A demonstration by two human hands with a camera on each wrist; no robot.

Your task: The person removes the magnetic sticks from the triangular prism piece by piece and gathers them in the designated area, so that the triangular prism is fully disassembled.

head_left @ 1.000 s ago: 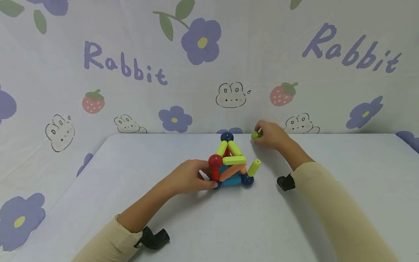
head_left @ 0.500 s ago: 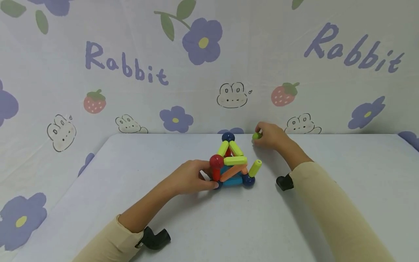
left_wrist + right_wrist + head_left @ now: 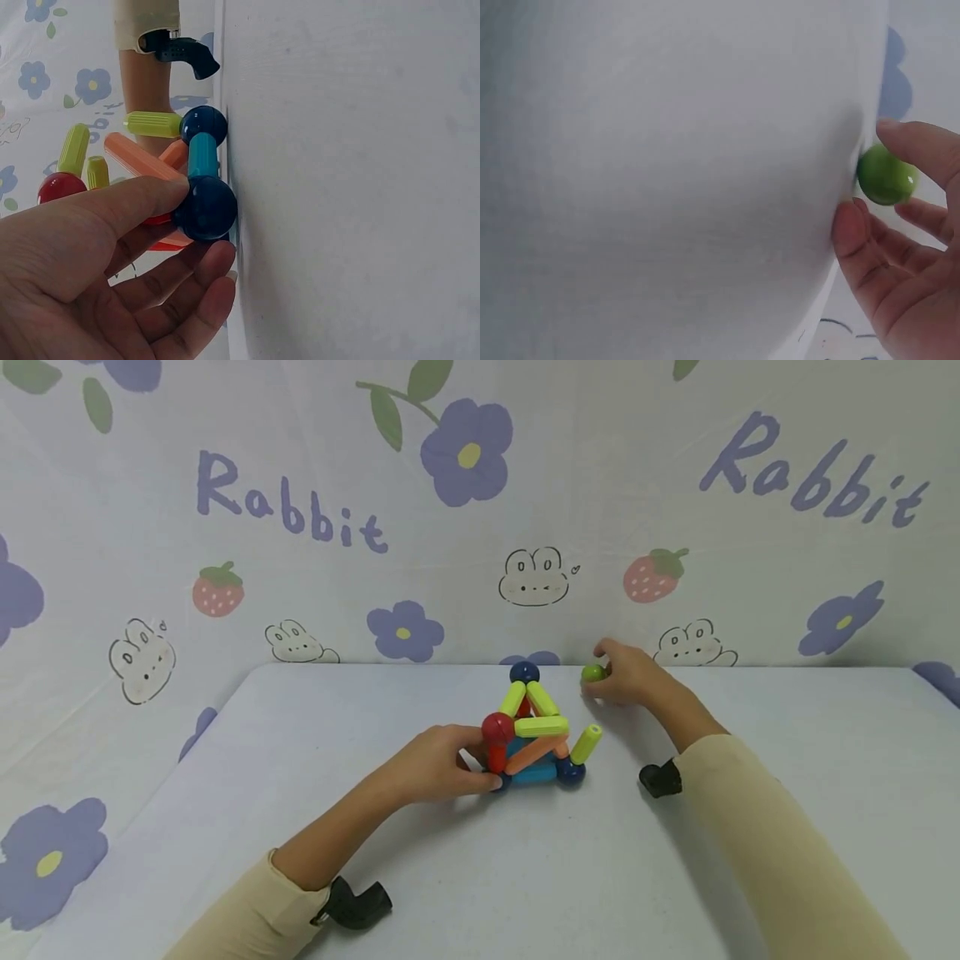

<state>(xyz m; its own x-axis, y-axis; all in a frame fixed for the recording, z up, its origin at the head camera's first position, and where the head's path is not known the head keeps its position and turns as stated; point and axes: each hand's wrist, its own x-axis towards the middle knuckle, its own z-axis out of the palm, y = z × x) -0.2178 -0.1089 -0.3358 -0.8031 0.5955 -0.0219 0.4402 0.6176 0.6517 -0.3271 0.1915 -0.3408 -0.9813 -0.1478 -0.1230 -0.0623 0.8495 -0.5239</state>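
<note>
A frame of magnetic building sticks and balls (image 3: 534, 750) stands on the white table. It has blue, orange, red and lime sticks, dark blue balls and a red ball (image 3: 498, 728). My left hand (image 3: 442, 764) holds its near left corner, thumb and fingers pinching a dark blue ball (image 3: 206, 208). One lime stick (image 3: 587, 744) juts up at a slant from the right corner ball (image 3: 571, 772), its upper end free. At the back of the table, my right hand (image 3: 626, 675) is spread loosely around a green ball (image 3: 887, 175) resting on the tabletop, thumb and fingers apart.
The white tabletop (image 3: 300, 810) ends at a printed cloth backdrop (image 3: 450, 543) just behind the green ball. Dark wrist mounts (image 3: 358, 906) stick out from both beige sleeves. The blue top ball (image 3: 525, 673) stands left of my right hand.
My right hand has loosened its fingers from the green ball and drawn slightly right, leaving more of the ball showing. The left hand and the frame have stayed in place.
</note>
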